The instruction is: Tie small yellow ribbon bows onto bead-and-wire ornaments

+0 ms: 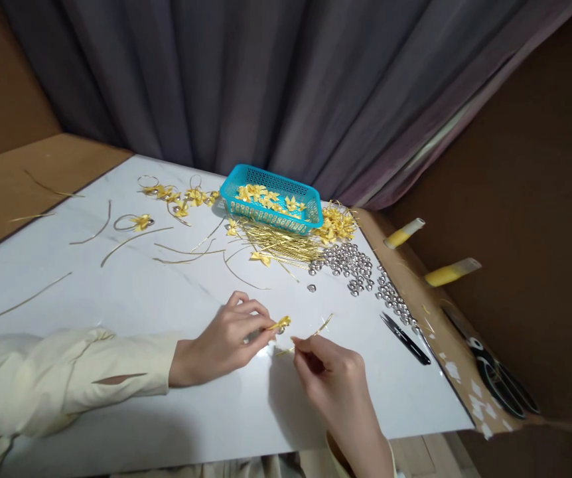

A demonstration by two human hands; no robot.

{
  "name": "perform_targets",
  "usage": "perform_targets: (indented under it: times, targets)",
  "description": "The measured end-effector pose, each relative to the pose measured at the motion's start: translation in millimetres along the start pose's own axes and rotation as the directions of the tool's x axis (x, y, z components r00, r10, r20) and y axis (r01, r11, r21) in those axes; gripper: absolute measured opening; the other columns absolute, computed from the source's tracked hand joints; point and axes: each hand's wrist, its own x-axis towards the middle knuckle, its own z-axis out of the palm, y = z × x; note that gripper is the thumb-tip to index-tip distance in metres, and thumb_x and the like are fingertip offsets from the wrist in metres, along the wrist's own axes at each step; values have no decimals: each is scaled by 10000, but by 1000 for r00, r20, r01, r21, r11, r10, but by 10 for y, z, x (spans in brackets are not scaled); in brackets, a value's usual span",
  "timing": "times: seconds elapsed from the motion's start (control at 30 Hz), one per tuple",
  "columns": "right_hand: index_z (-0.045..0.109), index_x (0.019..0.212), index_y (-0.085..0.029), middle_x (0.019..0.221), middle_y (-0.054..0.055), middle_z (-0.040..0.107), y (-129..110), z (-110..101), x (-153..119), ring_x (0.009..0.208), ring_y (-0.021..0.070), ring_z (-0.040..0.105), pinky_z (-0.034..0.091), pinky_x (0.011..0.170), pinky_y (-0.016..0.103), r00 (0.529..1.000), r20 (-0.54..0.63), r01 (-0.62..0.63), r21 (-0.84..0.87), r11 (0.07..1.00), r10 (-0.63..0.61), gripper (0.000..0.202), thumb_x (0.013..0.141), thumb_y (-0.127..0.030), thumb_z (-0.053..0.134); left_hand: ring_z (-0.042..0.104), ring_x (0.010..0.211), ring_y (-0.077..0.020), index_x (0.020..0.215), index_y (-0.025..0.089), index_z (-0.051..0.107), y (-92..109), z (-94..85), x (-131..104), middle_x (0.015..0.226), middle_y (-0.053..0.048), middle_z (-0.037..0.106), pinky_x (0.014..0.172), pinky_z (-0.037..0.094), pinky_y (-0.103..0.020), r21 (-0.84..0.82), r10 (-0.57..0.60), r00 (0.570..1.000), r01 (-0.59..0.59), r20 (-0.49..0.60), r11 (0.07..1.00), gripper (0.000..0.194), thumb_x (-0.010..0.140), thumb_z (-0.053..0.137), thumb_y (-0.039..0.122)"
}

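My left hand [239, 332] pinches a small yellow ribbon flower [284, 321] with a silvery bead at its underside, held above the white board. To its right, my right hand [338, 372] is closed on a short gold wire [323, 326], which sticks out on both sides of the fingertips. The flower and the wire are apart. Beyond the hands lie a pile of gold wires [283, 244], a yellow flower [261, 257] and many silver heart-shaped beads [348, 262]. One bead [311, 288] sits apart from the rest.
A blue basket [272, 216] holds yellow flowers. More flowers [336, 224] lie beside it; flowers with wire loops [141, 222] are at the left. Black tweezers [405, 338], scissors [502, 378] and two yellow tubes [404, 234] are at the right. A curtain [206, 79] hangs behind.
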Motion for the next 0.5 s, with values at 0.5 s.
perform_targets:
  times: [0.5]
  targets:
    - [600, 613, -166, 506, -14, 579, -81, -29, 27, 408, 72, 419, 368, 414, 174, 997, -10, -67, 214, 975, 71, 185, 772, -147, 507, 599, 697, -127, 759, 154, 641, 15, -12, -8, 724, -35, 677, 748, 381, -306, 0, 9, 997, -9, 74, 1000, 203, 883, 481, 174]
